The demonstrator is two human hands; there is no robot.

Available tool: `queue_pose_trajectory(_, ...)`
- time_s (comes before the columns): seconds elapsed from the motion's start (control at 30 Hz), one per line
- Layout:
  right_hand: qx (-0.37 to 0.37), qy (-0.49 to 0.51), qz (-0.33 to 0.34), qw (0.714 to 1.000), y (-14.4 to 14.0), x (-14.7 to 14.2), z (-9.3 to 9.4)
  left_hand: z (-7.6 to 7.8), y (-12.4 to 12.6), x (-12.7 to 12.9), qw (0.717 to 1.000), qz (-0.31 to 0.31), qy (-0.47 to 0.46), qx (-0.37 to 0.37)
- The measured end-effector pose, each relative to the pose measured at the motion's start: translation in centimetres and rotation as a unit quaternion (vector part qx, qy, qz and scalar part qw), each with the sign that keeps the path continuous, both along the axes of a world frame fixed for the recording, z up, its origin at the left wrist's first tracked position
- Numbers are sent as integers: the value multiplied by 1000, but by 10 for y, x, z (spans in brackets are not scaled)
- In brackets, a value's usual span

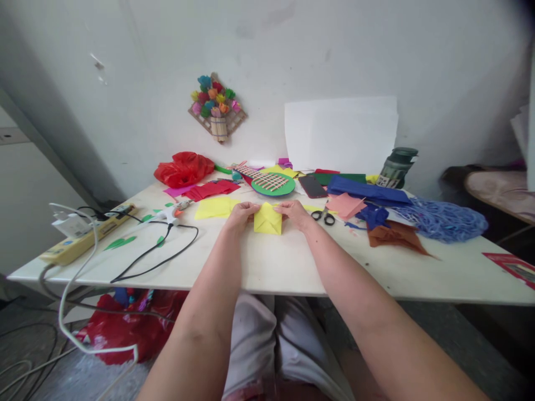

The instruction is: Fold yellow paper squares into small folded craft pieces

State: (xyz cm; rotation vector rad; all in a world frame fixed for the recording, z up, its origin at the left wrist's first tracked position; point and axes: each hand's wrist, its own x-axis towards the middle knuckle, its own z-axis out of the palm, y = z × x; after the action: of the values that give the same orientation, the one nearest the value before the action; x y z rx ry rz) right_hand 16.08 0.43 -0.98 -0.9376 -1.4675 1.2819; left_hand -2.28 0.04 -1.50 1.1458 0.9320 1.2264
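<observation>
A folded piece of yellow paper point(268, 221) with diagonal creases is held upright just above the white table. Pinching its upper left corner is my left hand point(242, 216), fingers closed. My right hand point(293, 214) grips the upper right corner the same way. The fingertips are partly hidden behind the paper. Flat yellow paper sheets point(215, 208) lie just left of my left hand. Black-handled scissors point(324, 216) rest to the right of my right hand.
A glue gun point(170, 214) with a looping black cable lies left, near a power strip point(87, 234). Behind stand a green craft disc with sticks point(273, 184), a phone point(312, 186) and a dark bottle point(397, 167). Blue yarn point(445, 220) and brown paper point(395, 239) lie right.
</observation>
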Motion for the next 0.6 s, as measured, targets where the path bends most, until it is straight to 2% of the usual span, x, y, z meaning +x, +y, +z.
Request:
queue_pose_trajectory(0.17, 1, 5, -1, 1000, 0, 0, -1, -2, 2, -1, 1000, 11, -11, 6)
queue_pose_trajectory(0.37, 2, 0, -1, 1000, -1, -1, 0, 3, -3, 3, 999, -41, -2, 0)
queue_pose_trajectory(0.6, -8, -7, 33, 999, -6, -2, 3, 5, -5, 7, 999, -11, 31, 23)
